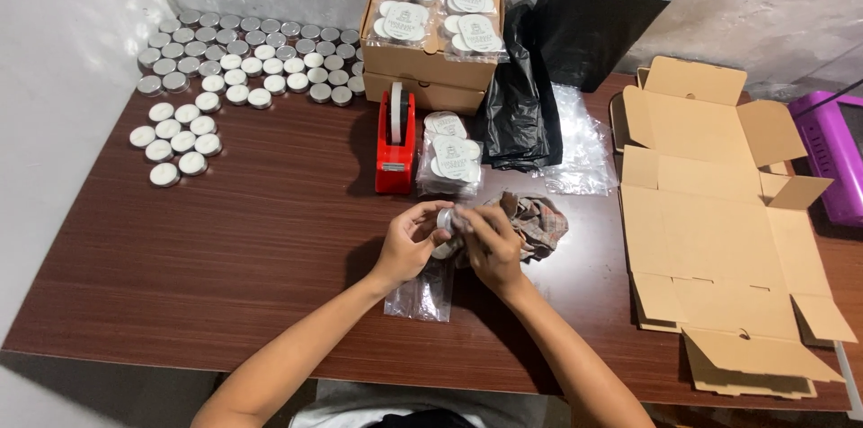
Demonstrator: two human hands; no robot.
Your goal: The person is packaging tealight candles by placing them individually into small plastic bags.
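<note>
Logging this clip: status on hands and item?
Left hand and right hand both grip one tealight over a clear bag. Cloth close beside right hand; not blocking.

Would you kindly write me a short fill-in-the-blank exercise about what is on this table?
1. Both hands hold one small ____ candle over a clear bag.
2. The tape dispenser is ____ in colour.
3. The unfolded cardboard box lies to the person's ____.
4. The loose candles sit at the table's far ____ corner.

Missing words: tealight; red; right; left
</note>
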